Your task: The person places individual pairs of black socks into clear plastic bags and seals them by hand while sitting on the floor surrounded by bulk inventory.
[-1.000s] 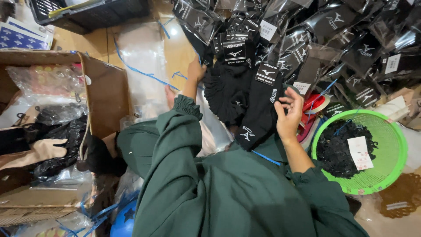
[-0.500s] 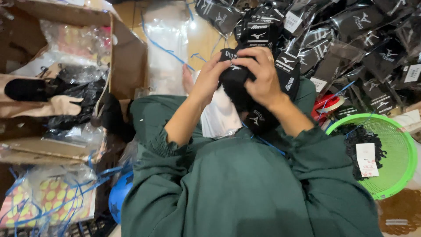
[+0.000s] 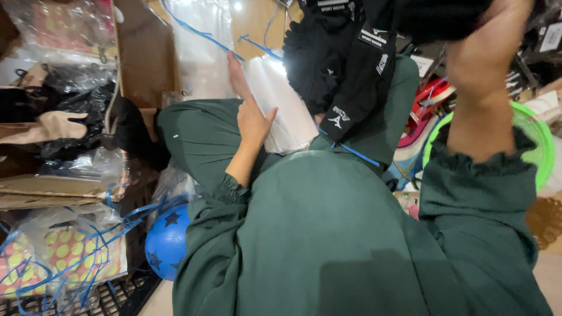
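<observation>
My left hand (image 3: 250, 108) lies on a stack of clear plastic bags (image 3: 280, 102) resting on my lap, fingers stretched along its left edge. My right hand (image 3: 483, 55) is raised at the top right, closed around a bundle of black socks (image 3: 442, 17) that is blurred and partly cut off by the frame. More black socks with white labels (image 3: 342, 64) hang and lie just beyond the bags, over my knee. Both arms wear dark green sleeves.
A cardboard box (image 3: 143, 55) with bagged black items (image 3: 76, 111) stands at the left. A blue ball with stars (image 3: 167, 240) sits by my left side, near blue strapping and patterned packets (image 3: 64, 257). A green plastic basket (image 3: 535, 146) is at the right.
Both hands held the sock bundle together in front of me; now the left hand has dropped onto the plastic bags and the right has lifted the bundle up and right.
</observation>
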